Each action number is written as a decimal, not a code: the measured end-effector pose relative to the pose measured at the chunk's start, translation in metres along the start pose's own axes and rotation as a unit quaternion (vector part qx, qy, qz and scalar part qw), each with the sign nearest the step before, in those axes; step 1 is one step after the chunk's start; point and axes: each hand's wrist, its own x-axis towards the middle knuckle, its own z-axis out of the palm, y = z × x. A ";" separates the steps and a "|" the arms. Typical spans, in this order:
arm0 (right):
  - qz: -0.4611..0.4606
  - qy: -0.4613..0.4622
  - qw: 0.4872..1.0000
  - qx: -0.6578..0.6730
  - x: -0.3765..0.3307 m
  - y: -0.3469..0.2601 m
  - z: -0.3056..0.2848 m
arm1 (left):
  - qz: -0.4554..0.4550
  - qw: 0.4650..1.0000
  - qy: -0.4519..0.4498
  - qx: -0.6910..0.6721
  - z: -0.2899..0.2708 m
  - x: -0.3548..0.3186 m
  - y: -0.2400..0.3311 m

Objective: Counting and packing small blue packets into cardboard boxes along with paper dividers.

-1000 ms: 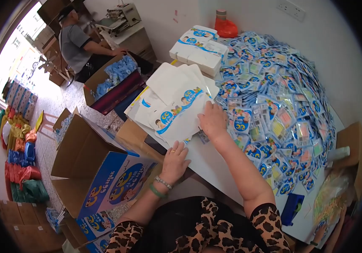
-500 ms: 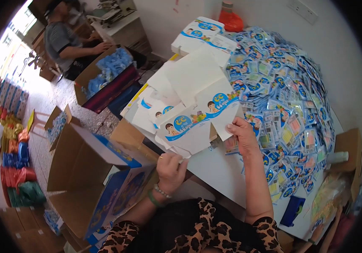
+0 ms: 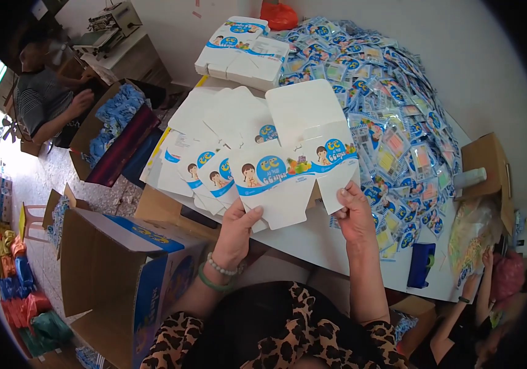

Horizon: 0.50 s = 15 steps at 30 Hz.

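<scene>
Between my two hands I hold up a flat, unfolded carton blank (image 3: 282, 200), white with a blue printed band and a child's picture. My left hand (image 3: 237, 230) pinches its lower left edge, thumb on top. At its lower right flap, my right hand (image 3: 354, 210) grips with thumb and fingers. Behind it several more carton blanks (image 3: 196, 114) lie loosely fanned on the white table. A neat stack of flat cartons (image 3: 242, 64) stands farther back. To the right spreads a big heap of small blue-and-clear packets (image 3: 392, 117).
A large open cardboard box (image 3: 100, 270) stands at my left. A blue tape dispenser (image 3: 421, 265) sits near the table's right edge, beyond it a clear bag (image 3: 475, 230). At far left a person (image 3: 45, 98) sits by a box of blue packets (image 3: 113, 120). Another person's arms (image 3: 460, 307) show lower right.
My left hand has shifted its hold along the blank's lower edge, and the blank is now raised and more level, apart from the pile. The view has turned somewhat.
</scene>
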 end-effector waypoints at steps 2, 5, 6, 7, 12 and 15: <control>-0.033 0.000 0.999 -0.021 -0.012 0.000 -0.003 | 0.001 1.000 -0.009 -0.020 0.005 -0.002 0.000; -0.094 0.037 0.990 -0.099 -0.028 0.005 -0.008 | -0.004 0.997 0.063 0.045 0.008 -0.014 -0.002; -0.100 0.035 0.989 -0.101 -0.038 0.005 -0.007 | -0.010 0.981 0.145 0.128 0.007 -0.020 -0.003; -0.180 0.064 0.959 -0.209 -0.049 0.004 -0.004 | -0.004 0.982 0.141 0.127 0.009 -0.028 -0.004; -0.575 0.081 0.612 -0.537 -0.085 0.008 0.012 | 0.136 0.974 -0.108 0.147 0.044 -0.075 0.000; -0.599 0.012 0.472 -0.647 -0.111 0.024 0.025 | 0.158 0.973 -0.163 0.050 0.080 -0.091 0.000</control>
